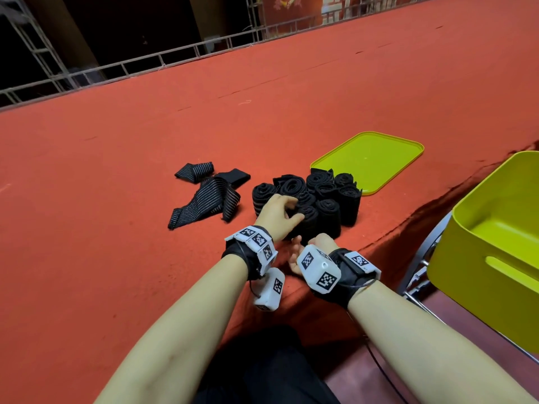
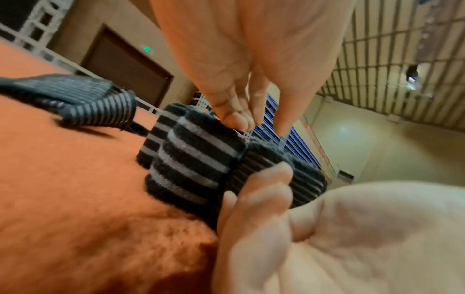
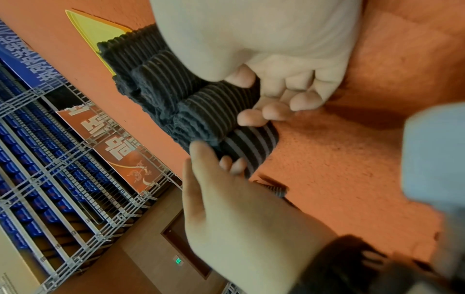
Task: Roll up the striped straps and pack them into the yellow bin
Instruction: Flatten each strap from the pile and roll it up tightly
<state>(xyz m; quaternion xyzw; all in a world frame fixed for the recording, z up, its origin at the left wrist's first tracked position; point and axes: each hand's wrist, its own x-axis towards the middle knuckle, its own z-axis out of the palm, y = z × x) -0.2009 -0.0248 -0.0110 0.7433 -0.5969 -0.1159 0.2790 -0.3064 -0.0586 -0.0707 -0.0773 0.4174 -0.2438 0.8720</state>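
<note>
Several rolled black striped straps (image 1: 329, 196) stand packed together on the red table, near its front edge. My left hand (image 1: 280, 212) reaches over the near rolls; its thumb and fingers (image 3: 201, 153) pinch a wide-striped roll (image 2: 191, 159). My right hand (image 1: 297, 246) is at the front of the cluster, fingers (image 3: 289, 95) curled round a fine-ribbed roll (image 3: 214, 111) beside it. Loose unrolled straps (image 1: 204, 196) lie to the left. The yellow bin (image 1: 478, 258) stands off the table at the right, with nothing visible in it.
The bin's flat yellow lid (image 1: 370, 161) lies on the table just behind the rolls. The table's front edge (image 1: 393, 237) runs between the rolls and the bin, which rests on a metal-framed seat (image 1: 420, 269). A metal railing (image 1: 175, 56) borders the far side.
</note>
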